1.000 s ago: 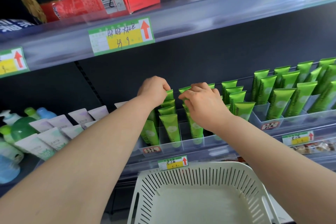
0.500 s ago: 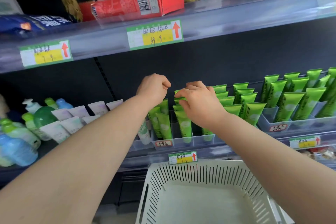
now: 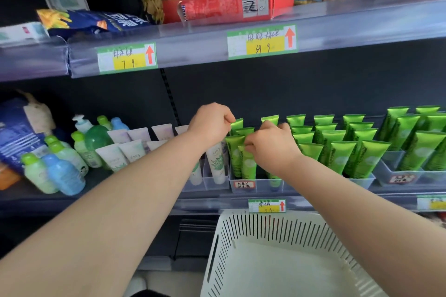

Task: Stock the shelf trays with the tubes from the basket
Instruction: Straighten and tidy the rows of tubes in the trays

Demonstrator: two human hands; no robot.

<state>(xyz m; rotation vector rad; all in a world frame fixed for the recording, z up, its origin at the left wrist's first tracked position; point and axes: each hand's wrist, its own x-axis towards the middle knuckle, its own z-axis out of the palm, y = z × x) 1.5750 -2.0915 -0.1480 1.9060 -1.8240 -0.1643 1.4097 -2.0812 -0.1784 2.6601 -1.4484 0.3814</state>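
Green tubes stand in rows in clear shelf trays on the middle shelf. My left hand is curled over the back of the leftmost green row, fingertips pinching the top of a rear tube. My right hand is closed on the crimped top of the front green tube in that row. The white slotted basket sits below the shelf edge, and no tubes show inside it.
White tubes and pump bottles fill the shelf to the left. Another tray of green tubes stands at the right. Above, red boxes and a blue snack bag lie on the upper shelf. Price tags line the shelf rails.
The view has shifted left and up, so the shelf appears further right. My right hand has dropped from the rear tube tops to the front tube of the left row.
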